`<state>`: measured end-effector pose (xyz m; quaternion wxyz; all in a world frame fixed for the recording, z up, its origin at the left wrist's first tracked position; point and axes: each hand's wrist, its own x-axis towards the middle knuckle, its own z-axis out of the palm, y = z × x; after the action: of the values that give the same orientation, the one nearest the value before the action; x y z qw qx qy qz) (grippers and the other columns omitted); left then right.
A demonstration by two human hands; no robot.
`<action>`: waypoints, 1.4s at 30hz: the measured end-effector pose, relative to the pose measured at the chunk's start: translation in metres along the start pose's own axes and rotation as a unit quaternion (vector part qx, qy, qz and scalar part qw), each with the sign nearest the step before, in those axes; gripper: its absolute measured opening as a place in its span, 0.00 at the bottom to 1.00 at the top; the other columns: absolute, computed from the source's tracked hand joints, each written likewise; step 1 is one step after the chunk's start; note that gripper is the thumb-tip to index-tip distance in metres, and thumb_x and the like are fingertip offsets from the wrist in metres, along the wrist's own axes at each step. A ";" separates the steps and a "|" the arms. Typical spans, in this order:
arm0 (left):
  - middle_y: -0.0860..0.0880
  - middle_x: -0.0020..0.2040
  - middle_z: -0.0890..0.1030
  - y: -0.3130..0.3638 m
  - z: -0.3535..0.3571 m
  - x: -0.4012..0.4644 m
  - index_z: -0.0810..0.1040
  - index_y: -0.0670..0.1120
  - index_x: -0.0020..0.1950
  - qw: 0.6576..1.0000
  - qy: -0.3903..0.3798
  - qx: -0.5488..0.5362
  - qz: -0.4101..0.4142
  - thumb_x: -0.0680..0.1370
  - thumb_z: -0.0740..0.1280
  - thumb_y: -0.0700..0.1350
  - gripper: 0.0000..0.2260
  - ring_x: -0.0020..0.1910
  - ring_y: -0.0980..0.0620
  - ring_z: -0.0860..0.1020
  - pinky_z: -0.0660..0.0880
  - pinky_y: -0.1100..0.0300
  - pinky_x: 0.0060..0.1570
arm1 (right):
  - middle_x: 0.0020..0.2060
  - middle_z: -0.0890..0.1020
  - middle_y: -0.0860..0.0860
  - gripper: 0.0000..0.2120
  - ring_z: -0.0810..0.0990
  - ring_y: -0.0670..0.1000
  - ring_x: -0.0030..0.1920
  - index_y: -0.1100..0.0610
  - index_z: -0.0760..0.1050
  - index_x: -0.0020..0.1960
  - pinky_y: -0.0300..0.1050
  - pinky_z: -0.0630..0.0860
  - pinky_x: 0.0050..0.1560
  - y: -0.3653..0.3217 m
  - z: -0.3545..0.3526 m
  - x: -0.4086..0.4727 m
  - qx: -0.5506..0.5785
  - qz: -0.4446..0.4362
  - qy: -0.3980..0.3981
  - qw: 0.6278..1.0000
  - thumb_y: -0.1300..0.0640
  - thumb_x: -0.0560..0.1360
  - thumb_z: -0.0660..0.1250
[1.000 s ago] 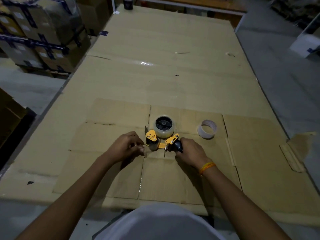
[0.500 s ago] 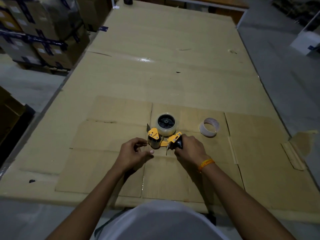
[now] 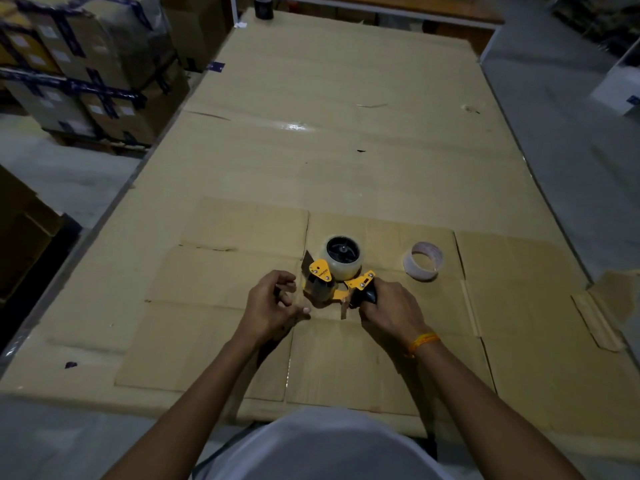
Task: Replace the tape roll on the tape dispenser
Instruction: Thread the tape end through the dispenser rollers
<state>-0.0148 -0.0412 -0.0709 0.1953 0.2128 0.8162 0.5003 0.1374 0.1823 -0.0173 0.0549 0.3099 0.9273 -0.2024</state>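
A yellow and black tape dispenser [image 3: 330,282] lies on its side on flattened cardboard, with a roll of clear tape [image 3: 343,259] seated on its black hub. My right hand [image 3: 388,308] is closed around the dispenser's black handle. My left hand [image 3: 272,306] is just left of the dispenser's front end, fingers curled and pinched near the clear flap; whether it holds the tape end is too small to tell. A nearly empty tape core [image 3: 423,260] lies flat to the right of the dispenser.
The long table [image 3: 346,150] is covered in cardboard sheets, with loose flaps [image 3: 595,320] at the right edge. Stacked taped boxes [image 3: 79,71] stand on the floor at the left. A dark cup [image 3: 264,6] sits at the table's far end.
My left hand has shifted slightly right toward the dispenser's front and its fingers have opened a little. The right hand stays on the handle.
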 end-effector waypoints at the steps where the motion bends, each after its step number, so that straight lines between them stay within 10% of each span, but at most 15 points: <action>1: 0.47 0.53 0.85 0.002 0.002 -0.003 0.82 0.44 0.61 1.000 0.003 -0.008 -0.002 0.65 0.87 0.36 0.27 0.39 0.56 0.81 0.84 0.60 0.41 | 0.46 0.87 0.51 0.13 0.84 0.58 0.43 0.47 0.80 0.56 0.54 0.83 0.43 0.004 0.000 -0.001 0.014 0.003 0.000 1.000 0.45 0.74 0.67; 7: 0.51 0.54 0.86 0.031 0.001 -0.006 0.82 0.49 0.61 0.995 -0.003 -0.095 -0.007 0.66 0.88 0.41 0.27 0.48 0.51 0.85 0.87 0.50 0.39 | 0.41 0.87 0.46 0.09 0.85 0.49 0.41 0.48 0.83 0.49 0.60 0.85 0.46 0.023 0.000 -0.011 0.125 -0.012 -0.051 0.991 0.47 0.72 0.70; 17: 0.51 0.57 0.86 0.068 -0.009 0.008 0.88 0.48 0.58 0.997 -0.008 -0.064 0.048 0.69 0.86 0.46 0.20 0.51 0.53 0.85 0.82 0.65 0.41 | 0.46 0.89 0.51 0.07 0.80 0.40 0.32 0.51 0.85 0.56 0.36 0.74 0.33 0.013 -0.014 -0.025 0.256 0.047 -0.132 0.957 0.52 0.78 0.76; 42: 0.51 0.42 0.86 0.123 -0.035 0.034 0.90 0.47 0.40 0.989 -0.051 0.101 0.099 0.75 0.82 0.46 0.06 0.43 0.52 0.85 0.83 0.52 0.45 | 0.34 0.82 0.49 0.04 0.76 0.44 0.26 0.51 0.83 0.48 0.41 0.71 0.29 0.002 -0.002 -0.035 0.314 0.095 -0.136 0.935 0.59 0.80 0.71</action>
<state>-0.0428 0.0018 0.0509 0.1641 0.3366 0.8263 0.4207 0.1666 0.1650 -0.0078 0.0995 0.3678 0.7662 -0.5174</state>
